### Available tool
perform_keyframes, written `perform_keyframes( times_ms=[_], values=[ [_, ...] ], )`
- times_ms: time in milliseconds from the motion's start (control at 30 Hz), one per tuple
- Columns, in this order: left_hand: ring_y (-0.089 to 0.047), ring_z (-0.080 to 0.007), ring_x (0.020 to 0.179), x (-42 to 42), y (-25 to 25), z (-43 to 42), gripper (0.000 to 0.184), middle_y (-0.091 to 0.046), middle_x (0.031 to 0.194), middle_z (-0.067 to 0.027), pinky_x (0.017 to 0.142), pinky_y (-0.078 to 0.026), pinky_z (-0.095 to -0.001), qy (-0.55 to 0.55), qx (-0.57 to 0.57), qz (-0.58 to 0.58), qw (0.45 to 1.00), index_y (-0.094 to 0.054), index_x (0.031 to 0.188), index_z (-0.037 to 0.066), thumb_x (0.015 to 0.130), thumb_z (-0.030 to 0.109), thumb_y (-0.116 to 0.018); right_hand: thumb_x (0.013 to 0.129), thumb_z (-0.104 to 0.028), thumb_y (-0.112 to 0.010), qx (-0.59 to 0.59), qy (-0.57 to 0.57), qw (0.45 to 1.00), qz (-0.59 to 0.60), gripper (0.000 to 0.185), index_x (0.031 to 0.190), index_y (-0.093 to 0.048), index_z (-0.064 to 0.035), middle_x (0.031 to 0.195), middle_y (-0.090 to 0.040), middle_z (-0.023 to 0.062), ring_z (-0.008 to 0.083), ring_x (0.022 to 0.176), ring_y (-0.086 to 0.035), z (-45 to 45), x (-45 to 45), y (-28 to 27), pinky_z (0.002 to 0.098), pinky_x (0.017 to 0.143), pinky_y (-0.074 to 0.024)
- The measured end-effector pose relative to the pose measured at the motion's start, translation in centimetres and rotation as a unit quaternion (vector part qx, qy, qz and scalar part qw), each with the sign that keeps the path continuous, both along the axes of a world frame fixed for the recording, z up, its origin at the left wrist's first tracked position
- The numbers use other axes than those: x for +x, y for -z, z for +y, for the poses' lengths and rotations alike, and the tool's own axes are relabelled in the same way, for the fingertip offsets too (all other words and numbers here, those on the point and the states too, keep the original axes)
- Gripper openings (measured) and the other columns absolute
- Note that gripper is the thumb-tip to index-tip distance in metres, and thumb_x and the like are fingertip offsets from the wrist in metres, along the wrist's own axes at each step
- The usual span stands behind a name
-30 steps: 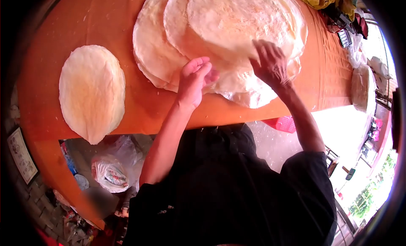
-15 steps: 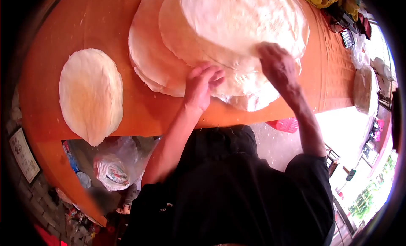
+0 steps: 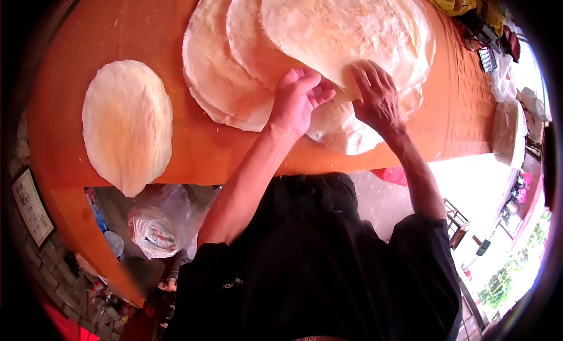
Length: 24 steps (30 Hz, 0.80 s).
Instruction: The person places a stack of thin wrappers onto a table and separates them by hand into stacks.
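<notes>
Large, thin, pale round sheets [image 3: 346,30] lie overlapped in a pile on the orange table cover [image 3: 205,156]. My left hand [image 3: 299,100] is palm up at the pile's near edge, its fingers curled and apart, with nothing visible in it. My right hand [image 3: 375,94] rests palm down on the near edge of the top sheet, fingers slightly bent; whether they grip the edge is hidden. A smaller stack of folded pale sheets [image 3: 128,124], pointed at its near end, lies farther left.
Bags and a calculator [image 3: 487,59] lie at the far right, with a round pale stack [image 3: 508,133] nearer. Below the table are a pink basket [image 3: 394,175] and a white plastic bag [image 3: 153,232]. A framed sheet [image 3: 32,207] stands at lower left.
My left hand has moved right, closer to my right hand. My right hand has flattened its fingers onto the top sheet. The view has shifted slightly.
</notes>
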State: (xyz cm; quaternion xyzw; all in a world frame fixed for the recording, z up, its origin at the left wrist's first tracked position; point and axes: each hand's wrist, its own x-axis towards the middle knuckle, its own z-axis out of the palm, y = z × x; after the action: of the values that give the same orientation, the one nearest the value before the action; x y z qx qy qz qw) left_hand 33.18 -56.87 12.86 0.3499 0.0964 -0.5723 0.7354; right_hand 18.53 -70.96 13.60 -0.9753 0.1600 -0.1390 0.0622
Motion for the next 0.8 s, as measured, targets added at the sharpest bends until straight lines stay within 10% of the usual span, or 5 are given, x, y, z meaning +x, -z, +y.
perform_keyframes(
  times_ms=[300,433,567,633,800],
  values=[
    [-0.064,-0.0272,0.098,0.1,0.5,-0.9,0.015,-0.063,0.103,-0.0115,0.078,-0.054,-0.0343,0.000,-0.094,0.023,0.995,-0.055,0.104,0.003,0.091,0.011,-0.051,0.072,-0.023,-0.071,0.040,0.041,0.998,-0.038,0.046,0.114,-0.059,-0.0068,0.112,-0.061,0.0163,0.0331,0.102,-0.059,0.4,1.4,-1.3,0.0420,0.087,-0.0471],
    [-0.064,-0.0262,0.095,0.5,-0.4,0.8,0.020,-0.063,0.101,-0.0119,0.077,-0.053,-0.0332,0.019,-0.031,-0.026,0.999,-0.053,0.108,0.002,0.091,0.012,-0.053,0.080,-0.005,-0.055,-0.098,0.003,0.994,0.055,0.010,0.081,-0.062,-0.0127,0.069,-0.061,0.0021,0.0168,0.056,-0.059,-5.2,2.1,-2.0,0.0305,0.044,-0.0455],
    [-0.064,-0.0242,0.097,0.5,-0.6,4.9,0.029,-0.063,0.104,-0.0125,0.076,-0.051,-0.0307,0.075,0.150,-0.120,0.978,-0.050,0.116,0.000,0.092,0.015,-0.053,0.088,-0.025,-0.059,-0.181,0.181,0.967,0.000,0.015,0.098,-0.069,-0.0181,0.083,-0.068,0.0062,0.0235,0.069,-0.066,-6.8,4.2,-16.3,0.0311,0.061,-0.0527],
    [-0.064,-0.0244,0.098,0.7,0.0,6.8,0.029,-0.063,0.105,-0.0128,0.077,-0.051,-0.0312,0.056,0.155,-0.106,0.981,-0.050,0.116,-0.001,0.092,0.015,-0.053,0.088,-0.024,-0.062,-0.216,0.091,0.968,-0.087,0.018,0.103,-0.069,-0.0175,0.090,-0.070,0.0070,0.0231,0.078,-0.068,-5.4,4.9,-19.3,0.0294,0.066,-0.0545],
    [-0.065,-0.0248,0.097,0.5,1.2,7.5,0.020,-0.064,0.103,-0.0119,0.080,-0.053,-0.0343,-0.015,0.112,-0.048,0.992,-0.053,0.109,0.002,0.092,0.012,-0.054,0.078,-0.005,-0.055,-0.058,-0.013,0.998,0.024,0.008,0.076,-0.061,-0.0093,0.070,-0.060,0.0075,0.0243,0.064,-0.060,-0.2,5.5,-8.8,0.0366,0.053,-0.0483]
  ],
)
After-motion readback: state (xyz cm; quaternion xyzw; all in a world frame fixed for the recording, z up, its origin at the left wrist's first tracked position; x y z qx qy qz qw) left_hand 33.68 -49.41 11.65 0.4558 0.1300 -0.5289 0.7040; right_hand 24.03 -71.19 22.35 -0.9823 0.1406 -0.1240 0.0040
